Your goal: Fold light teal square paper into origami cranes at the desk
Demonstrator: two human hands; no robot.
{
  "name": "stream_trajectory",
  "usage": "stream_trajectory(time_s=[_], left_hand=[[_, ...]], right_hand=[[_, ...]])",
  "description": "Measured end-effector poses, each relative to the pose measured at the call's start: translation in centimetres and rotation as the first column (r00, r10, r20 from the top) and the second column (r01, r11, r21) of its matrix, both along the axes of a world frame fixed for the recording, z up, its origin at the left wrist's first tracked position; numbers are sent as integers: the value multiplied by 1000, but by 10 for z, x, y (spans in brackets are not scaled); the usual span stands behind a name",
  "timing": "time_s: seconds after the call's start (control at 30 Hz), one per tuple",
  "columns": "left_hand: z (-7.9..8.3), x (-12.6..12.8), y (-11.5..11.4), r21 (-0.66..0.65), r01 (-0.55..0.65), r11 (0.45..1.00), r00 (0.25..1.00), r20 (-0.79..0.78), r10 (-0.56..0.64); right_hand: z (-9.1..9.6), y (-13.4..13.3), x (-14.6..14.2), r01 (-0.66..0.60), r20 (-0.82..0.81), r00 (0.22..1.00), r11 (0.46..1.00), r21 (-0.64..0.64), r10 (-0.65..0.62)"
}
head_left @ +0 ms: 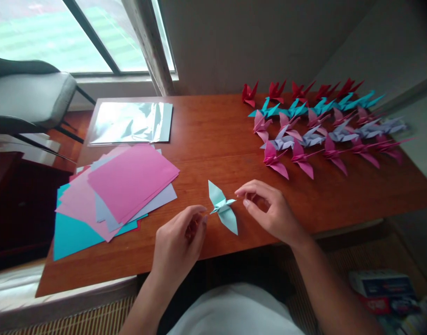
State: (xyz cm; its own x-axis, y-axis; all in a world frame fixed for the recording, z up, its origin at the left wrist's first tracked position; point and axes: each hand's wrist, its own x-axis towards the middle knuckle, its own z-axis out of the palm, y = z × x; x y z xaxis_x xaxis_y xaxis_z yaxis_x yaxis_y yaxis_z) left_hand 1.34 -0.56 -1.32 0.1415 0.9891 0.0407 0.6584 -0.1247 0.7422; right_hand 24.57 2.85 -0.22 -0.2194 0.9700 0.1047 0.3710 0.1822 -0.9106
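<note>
A pale mint paper crane (pixel 227 216) rests on the table near its front edge, its wings spread wide. Just left of one of its pointed ends is my left hand (pixel 178 235), fingers curled and thumb slightly apart from them, holding nothing that I can see. On the other side, my right hand (pixel 269 207) hovers by the opposite tip, its index finger and thumb bent with a gap between them. Neither hand appears to grip the crane.
Rows of folded cranes in red, turquoise, light pink, lavender and magenta (pixel 274 160) stand at the right of the wooden table (pixel 206 139). At the left lie fanned sheets of coloured paper (pixel 132 179) and a clear plastic packet (pixel 129 122). A chair (pixel 31 97) stands beyond.
</note>
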Motion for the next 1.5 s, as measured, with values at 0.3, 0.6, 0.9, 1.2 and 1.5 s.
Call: stream_trajectory(time_s=[0.3, 0.6, 0.9, 1.2, 1.5], left_hand=[[-9, 1, -2, -29, 50, 998, 998, 33, -49], [-11, 3, -2, -21, 45, 999, 997, 63, -43], [-4, 6, -4, -52, 32, 998, 997, -67, -35], [8, 19, -10, -127, -8, 992, 962, -272, -28], [4, 19, -4, -236, -45, 971, 930, 344, 127]], right_hand=[[-9, -4, -4, -64, 11, 998, 998, 28, 64], [-2, -8, 0, -167, 29, 986, 984, 53, 166], [-18, 12, 10, 215, 38, 977, 968, -128, -211], [-22, 18, -26, 95, 93, 993, 975, -202, -78], [-21, 1, -23, -35, -476, 847, 866, -498, -239]])
